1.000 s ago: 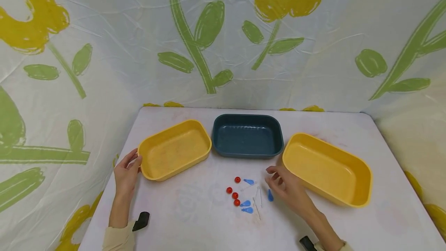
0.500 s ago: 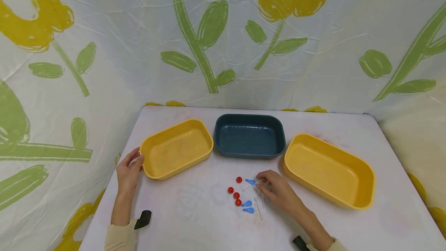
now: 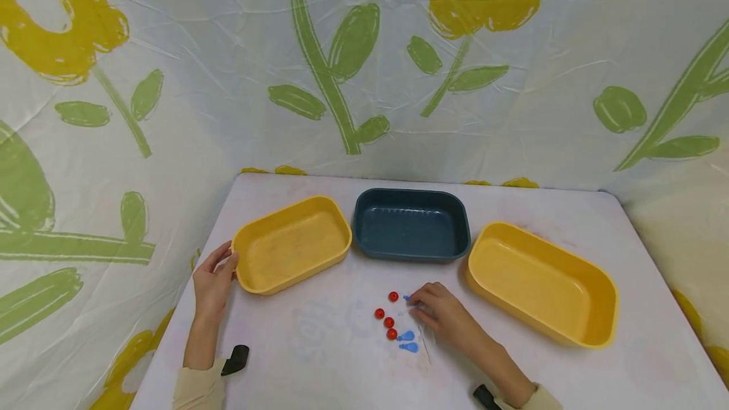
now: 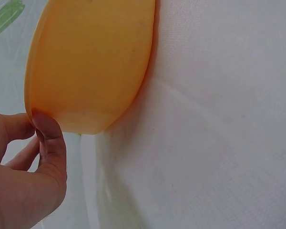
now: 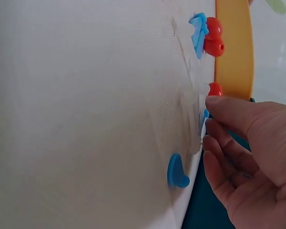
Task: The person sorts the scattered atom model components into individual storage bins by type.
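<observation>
My left hand pinches the near-left rim of the left yellow tray; the left wrist view shows the thumb against its wall. My right hand reaches low over the small things on the table, thumb and fingers bent with a gap between them. Its fingertips are beside a small blue bulb-shaped piece, partly hidden by the hand. More blue pieces lie nearer me, next to several red beads. Thin whitish sticks lie partly under the hand. Another blue piece shows in the right wrist view.
A dark teal tray stands at the back middle. The right yellow tray sits angled to the right of my right hand. Flower-printed cloth rises behind and beside the white table.
My right hand has moved left from beside the right yellow tray to the blue piece and sticks. My left hand stays at the left tray's rim. The head view has shifted slightly.
</observation>
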Available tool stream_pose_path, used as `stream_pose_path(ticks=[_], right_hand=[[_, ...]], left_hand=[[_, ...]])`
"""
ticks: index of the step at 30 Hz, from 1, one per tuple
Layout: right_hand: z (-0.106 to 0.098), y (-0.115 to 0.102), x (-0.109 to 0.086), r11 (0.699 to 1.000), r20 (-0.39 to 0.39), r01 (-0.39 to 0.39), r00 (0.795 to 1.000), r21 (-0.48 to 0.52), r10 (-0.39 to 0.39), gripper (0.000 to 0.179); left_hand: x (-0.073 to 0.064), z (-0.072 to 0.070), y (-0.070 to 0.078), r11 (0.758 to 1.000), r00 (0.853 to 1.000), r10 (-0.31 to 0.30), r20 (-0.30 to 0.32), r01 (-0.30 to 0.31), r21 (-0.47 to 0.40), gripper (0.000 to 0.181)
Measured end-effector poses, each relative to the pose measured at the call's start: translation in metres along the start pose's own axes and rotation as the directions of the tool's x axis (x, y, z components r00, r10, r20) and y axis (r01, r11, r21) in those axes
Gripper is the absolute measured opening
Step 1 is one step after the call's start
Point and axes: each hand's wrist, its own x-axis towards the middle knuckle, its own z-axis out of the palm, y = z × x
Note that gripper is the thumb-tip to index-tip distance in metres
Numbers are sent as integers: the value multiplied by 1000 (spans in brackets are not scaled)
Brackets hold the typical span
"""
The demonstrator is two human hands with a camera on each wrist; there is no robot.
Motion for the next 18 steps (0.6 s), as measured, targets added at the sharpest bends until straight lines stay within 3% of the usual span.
stream_pose_path(ticks=[7, 10, 15, 18], right_hand=[[-1, -1, 3, 995, 36, 53, 998, -79, -50, 16], [-1, 0, 5, 985, 36, 119, 993, -125, -115, 17], [-3, 1, 7, 936, 36, 270, 962, -226, -269, 19], [-5, 0, 7, 917, 50, 303, 952, -260, -301, 19]], left_hand=[[0, 0, -2, 999, 1000, 15, 20, -14, -37, 44], [1, 0, -2, 999, 1000, 12, 28, -11, -42, 45], [-1, -2, 3, 999, 999, -6, 52, 8, -41, 45], [-6, -2, 9, 999, 998, -13, 64, 15, -41, 45]])
